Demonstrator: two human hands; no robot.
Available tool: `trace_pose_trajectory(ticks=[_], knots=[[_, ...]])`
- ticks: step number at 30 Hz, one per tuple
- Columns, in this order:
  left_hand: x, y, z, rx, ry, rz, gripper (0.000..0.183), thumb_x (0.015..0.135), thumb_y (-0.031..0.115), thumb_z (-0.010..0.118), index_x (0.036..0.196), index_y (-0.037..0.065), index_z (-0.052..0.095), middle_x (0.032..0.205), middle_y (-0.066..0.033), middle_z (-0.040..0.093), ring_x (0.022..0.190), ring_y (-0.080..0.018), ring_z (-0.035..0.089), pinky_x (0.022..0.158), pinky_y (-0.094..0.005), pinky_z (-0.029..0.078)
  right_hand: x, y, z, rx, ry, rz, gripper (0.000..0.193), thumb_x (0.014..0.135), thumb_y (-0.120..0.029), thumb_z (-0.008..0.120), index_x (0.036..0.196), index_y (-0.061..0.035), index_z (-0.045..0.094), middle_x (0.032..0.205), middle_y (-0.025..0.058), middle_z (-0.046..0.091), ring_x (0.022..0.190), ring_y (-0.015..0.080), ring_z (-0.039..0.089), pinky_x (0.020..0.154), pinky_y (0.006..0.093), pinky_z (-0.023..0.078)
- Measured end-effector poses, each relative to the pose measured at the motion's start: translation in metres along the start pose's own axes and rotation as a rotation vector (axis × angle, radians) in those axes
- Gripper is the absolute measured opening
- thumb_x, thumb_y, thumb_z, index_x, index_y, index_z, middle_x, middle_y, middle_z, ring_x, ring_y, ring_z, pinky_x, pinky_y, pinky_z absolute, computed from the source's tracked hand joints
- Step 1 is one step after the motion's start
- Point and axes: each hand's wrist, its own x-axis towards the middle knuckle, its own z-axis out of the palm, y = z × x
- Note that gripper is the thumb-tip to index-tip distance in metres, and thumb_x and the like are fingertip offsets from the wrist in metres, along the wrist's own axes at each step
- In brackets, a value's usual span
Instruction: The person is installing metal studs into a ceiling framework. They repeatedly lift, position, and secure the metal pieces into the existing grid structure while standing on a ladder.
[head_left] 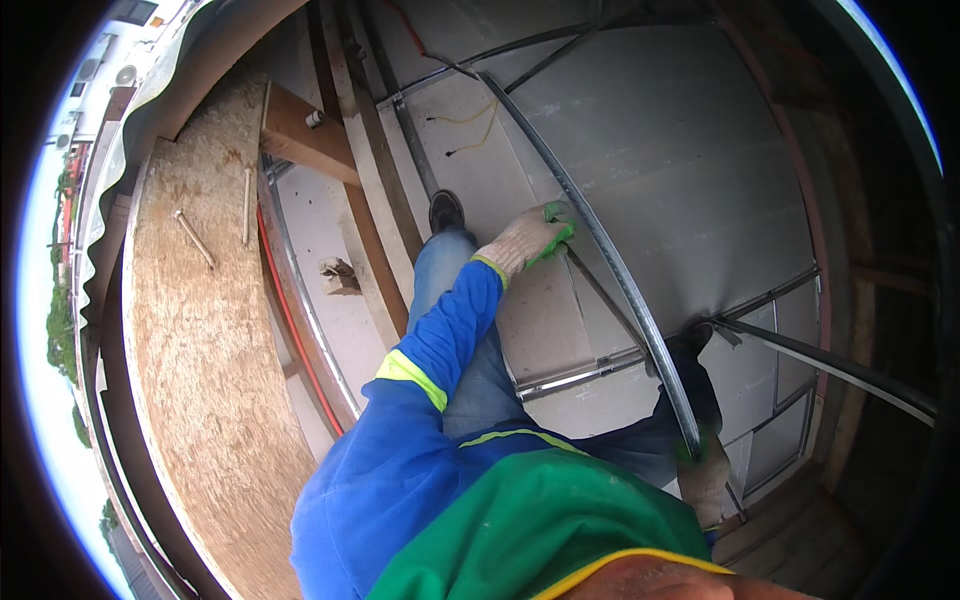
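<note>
My left hand (530,238), in a pale knit glove with green-coated fingers, reaches out over the panels. Its fingers are curled at the upper end of a thin dark metal bar (605,295), which slants down and passes under a long curved-looking metal channel (600,235). At the lower right, my right hand (705,480), also gloved, is closed round the near end of that channel. The channel's far end rises past my left hand toward the top. My right fingers are partly hidden and blurred.
Pale panels (660,150) with metal framing lie below my shoes (446,211). A plywood board (215,330) with loose nails (194,238) stands at left, beside wooden beams (375,170) and a red cable (290,320). Another metal channel (830,365) runs off right. Yellow wire (485,130) lies ahead.
</note>
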Motion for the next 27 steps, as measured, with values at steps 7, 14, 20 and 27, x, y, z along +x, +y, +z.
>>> trace_pose_trajectory(ticks=[7, 14, 20, 27], knots=[[-0.082, -0.065, -0.152, 1.271, 1.128, -0.167, 0.073, 0.098, 0.047, 0.070, 0.159, 0.016, 0.047, 0.167, -0.0221, 0.035, 0.149, -0.0455, 0.038, 0.118, -0.0574, 0.040, -0.004, 0.032, 0.040, -0.099, 0.003, -0.019, 0.046, 0.088, -0.023, 0.078, 0.129, -0.0083, 0.066, 0.107, 0.0208, 0.074, 0.093, 0.0428, 0.074, 0.081, 0.0506, 0.061], [-0.069, -0.095, -0.155, 1.052, 1.132, -0.192, 0.070, 0.093, 0.030, 0.074, 0.158, 0.023, 0.049, 0.173, -0.0201, 0.024, 0.147, -0.0456, 0.042, 0.112, -0.0594, 0.046, 0.009, -0.012, 0.012, -0.215, -0.117, 0.091, 0.053, 0.090, -0.022, 0.075, 0.139, -0.0081, 0.062, 0.112, 0.0237, 0.073, 0.102, 0.0448, 0.072, 0.088, 0.0550, 0.059], [-0.073, -0.094, -0.156, 1.021, 1.129, -0.210, 0.068, 0.093, 0.026, 0.074, 0.156, 0.023, 0.051, 0.172, -0.0197, 0.025, 0.144, -0.0452, 0.045, 0.111, -0.0579, 0.048, -0.008, 0.002, 0.015, 0.283, -0.202, 0.260, 0.042, 0.092, -0.016, 0.077, 0.130, -0.0043, 0.068, 0.083, 0.0070, 0.069, 0.066, 0.0197, 0.067, 0.060, 0.0361, 0.055], [-0.073, -0.087, -0.154, 1.013, 1.117, -0.209, 0.066, 0.093, 0.025, 0.073, 0.155, 0.022, 0.052, 0.172, -0.0196, 0.025, 0.143, -0.0452, 0.046, 0.109, -0.0572, 0.049, -0.076, 0.013, 0.040, 0.785, -0.090, 0.556, 0.027, 0.096, -0.008, 0.075, 0.122, -0.0040, 0.070, 0.072, -0.0054, 0.056, 0.054, 0.0041, 0.047, 0.046, 0.0230, 0.035]])
